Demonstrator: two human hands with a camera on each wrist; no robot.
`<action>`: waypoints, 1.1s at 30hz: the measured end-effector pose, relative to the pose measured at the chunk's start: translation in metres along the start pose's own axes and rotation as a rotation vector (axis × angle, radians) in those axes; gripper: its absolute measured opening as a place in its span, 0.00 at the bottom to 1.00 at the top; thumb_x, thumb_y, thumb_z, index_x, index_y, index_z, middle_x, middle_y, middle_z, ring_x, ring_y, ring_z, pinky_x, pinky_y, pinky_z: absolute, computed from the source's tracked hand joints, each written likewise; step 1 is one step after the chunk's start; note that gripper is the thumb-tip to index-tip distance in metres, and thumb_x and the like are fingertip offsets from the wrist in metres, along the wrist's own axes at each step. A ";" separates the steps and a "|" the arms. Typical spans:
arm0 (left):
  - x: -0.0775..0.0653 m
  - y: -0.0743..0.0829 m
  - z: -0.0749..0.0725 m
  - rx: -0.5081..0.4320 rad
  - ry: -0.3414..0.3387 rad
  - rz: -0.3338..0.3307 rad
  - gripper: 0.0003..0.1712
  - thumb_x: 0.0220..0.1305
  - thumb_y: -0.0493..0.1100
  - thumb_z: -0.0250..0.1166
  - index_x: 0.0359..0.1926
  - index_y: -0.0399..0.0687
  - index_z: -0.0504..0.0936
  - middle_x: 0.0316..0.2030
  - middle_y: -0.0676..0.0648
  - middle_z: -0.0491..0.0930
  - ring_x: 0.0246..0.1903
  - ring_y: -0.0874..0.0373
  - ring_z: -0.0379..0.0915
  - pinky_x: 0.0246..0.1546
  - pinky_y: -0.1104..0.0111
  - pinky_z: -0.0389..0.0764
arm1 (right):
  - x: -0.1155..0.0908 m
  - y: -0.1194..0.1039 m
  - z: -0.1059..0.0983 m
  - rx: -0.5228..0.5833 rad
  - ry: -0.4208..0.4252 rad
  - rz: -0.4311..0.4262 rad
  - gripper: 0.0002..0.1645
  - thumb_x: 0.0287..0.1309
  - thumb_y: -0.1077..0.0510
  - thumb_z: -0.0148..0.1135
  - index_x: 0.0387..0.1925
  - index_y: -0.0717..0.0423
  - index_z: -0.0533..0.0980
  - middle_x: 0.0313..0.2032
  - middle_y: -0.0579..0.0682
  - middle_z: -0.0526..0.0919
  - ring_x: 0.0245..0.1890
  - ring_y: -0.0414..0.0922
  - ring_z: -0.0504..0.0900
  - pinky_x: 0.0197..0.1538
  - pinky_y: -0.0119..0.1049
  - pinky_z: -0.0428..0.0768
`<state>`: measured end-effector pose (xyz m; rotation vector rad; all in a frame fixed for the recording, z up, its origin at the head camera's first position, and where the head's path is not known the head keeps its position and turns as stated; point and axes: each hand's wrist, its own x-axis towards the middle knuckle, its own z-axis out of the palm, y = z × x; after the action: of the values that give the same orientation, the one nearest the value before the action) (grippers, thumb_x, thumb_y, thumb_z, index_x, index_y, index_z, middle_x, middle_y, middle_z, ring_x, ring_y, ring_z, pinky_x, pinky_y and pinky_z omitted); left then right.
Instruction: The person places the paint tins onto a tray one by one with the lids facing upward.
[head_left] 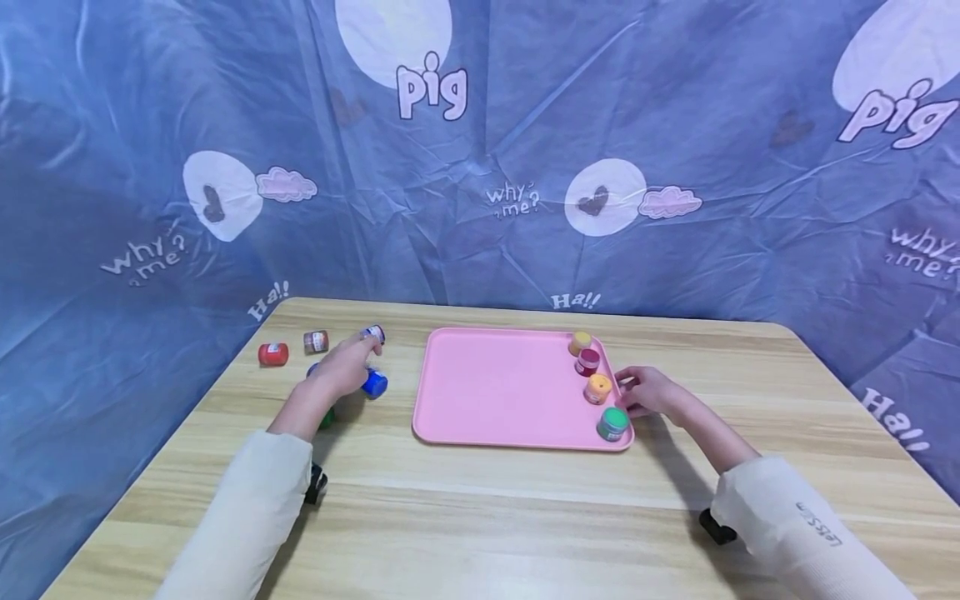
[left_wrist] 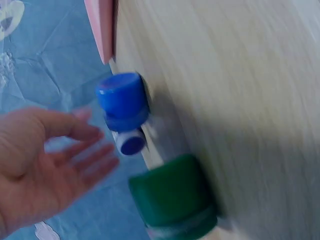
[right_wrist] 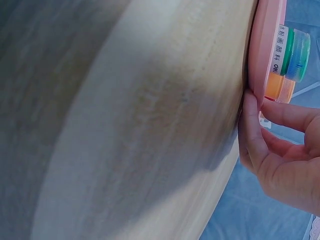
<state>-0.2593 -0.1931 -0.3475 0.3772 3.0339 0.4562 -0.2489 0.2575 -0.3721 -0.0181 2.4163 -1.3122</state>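
My left hand [head_left: 343,369] reaches over the loose paint jars on the left, its fingers relaxed and holding nothing. Beside it lies a blue paint jar [head_left: 375,383], apart from the fingers in the left wrist view. A dark-blue-lidded jar [head_left: 374,334] sits just beyond the fingertips, and a green jar [left_wrist: 172,192] is under the wrist. With thumb and fingers, my right hand [head_left: 647,392] pinches the right rim of the pink tray [head_left: 495,387]. Along that side of the tray stand a yellow jar [head_left: 580,343], a dark red jar [head_left: 587,362], an orange jar [head_left: 597,389] and a green-lidded jar [head_left: 613,424].
At the table's far left lie a red jar [head_left: 273,354] and a brown jar [head_left: 316,342]. Another blue jar [head_left: 312,369] is mostly hidden behind the left hand. A blue printed cloth [head_left: 510,250] hangs behind the wooden table [head_left: 480,517].
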 end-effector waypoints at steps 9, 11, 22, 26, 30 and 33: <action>0.000 0.017 0.001 0.012 -0.179 -0.381 0.30 0.67 0.55 0.49 0.41 0.26 0.75 0.36 0.31 0.75 0.24 0.49 0.74 0.25 0.63 0.76 | 0.000 -0.001 0.000 -0.007 0.002 -0.016 0.31 0.48 0.75 0.50 0.55 0.82 0.56 0.35 0.61 0.71 0.29 0.42 0.77 0.37 0.39 0.81; 0.001 0.018 0.003 -0.043 -0.196 -0.398 0.31 0.68 0.53 0.49 0.48 0.23 0.71 0.36 0.31 0.73 0.20 0.52 0.74 0.20 0.67 0.75 | 0.000 -0.001 0.000 -0.009 0.001 -0.021 0.30 0.47 0.74 0.50 0.55 0.82 0.56 0.35 0.61 0.71 0.29 0.43 0.77 0.37 0.39 0.81; 0.009 0.018 0.001 -0.100 -0.238 -0.233 0.24 0.60 0.42 0.56 0.48 0.21 0.68 0.31 0.36 0.73 0.24 0.52 0.70 0.24 0.67 0.72 | -0.001 -0.001 0.001 -0.016 0.006 -0.009 0.30 0.47 0.75 0.49 0.55 0.82 0.56 0.36 0.62 0.70 0.29 0.44 0.76 0.38 0.39 0.81; 0.011 0.020 0.002 -0.046 -0.223 -0.205 0.21 0.58 0.42 0.60 0.42 0.24 0.71 0.31 0.39 0.72 0.31 0.49 0.69 0.32 0.63 0.74 | -0.001 -0.001 0.002 -0.020 0.005 -0.006 0.30 0.47 0.75 0.49 0.55 0.82 0.56 0.36 0.62 0.70 0.29 0.43 0.76 0.37 0.39 0.81; 0.013 0.020 0.004 -0.042 -0.200 -0.233 0.20 0.55 0.40 0.63 0.42 0.26 0.71 0.32 0.39 0.71 0.31 0.49 0.69 0.32 0.64 0.74 | 0.000 -0.001 0.002 -0.025 -0.003 -0.006 0.30 0.47 0.75 0.49 0.55 0.82 0.56 0.36 0.62 0.70 0.28 0.42 0.76 0.37 0.38 0.81; 0.016 0.018 0.004 -0.049 -0.178 -0.229 0.17 0.52 0.39 0.64 0.36 0.28 0.72 0.29 0.40 0.70 0.28 0.50 0.68 0.28 0.65 0.73 | 0.000 -0.002 0.001 -0.035 -0.014 -0.008 0.30 0.47 0.75 0.49 0.55 0.82 0.55 0.36 0.63 0.70 0.28 0.43 0.76 0.37 0.39 0.81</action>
<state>-0.2702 -0.1713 -0.3458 0.0610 2.8403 0.4528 -0.2488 0.2557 -0.3707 -0.0467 2.4299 -1.2696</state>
